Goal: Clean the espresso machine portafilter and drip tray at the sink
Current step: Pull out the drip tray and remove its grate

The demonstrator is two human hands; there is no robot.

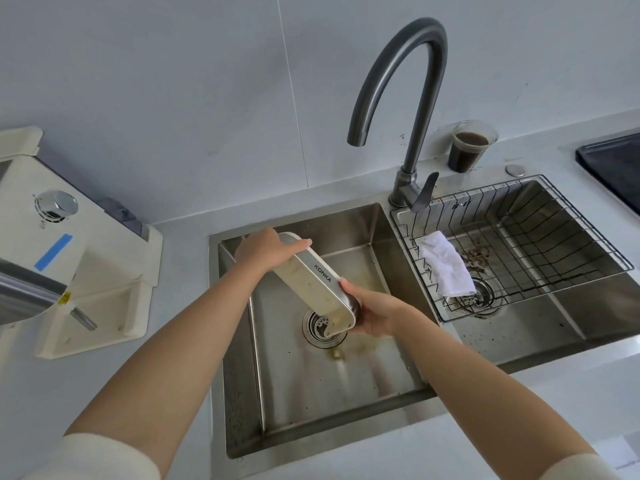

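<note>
A cream drip tray [313, 278] marked KONKA is tilted over the left sink basin [311, 393], its low end above the drain [323, 329]. Brownish liquid sits in that low end, and brown stains lie around the drain. My left hand [263, 249] grips the raised far end of the tray. My right hand [372, 311] holds the low near end from the right side. The cream espresso machine [69, 258] stands on the counter at the left, its tray slot bare. I see no portafilter.
A dark gooseneck faucet [408, 109] arches over the left basin, with no water running. The right basin holds a wire rack [519, 251] with a white cloth [445, 265] draped on it. A plastic cup of dark coffee [469, 145] stands behind. A black cooktop [613, 164] lies at far right.
</note>
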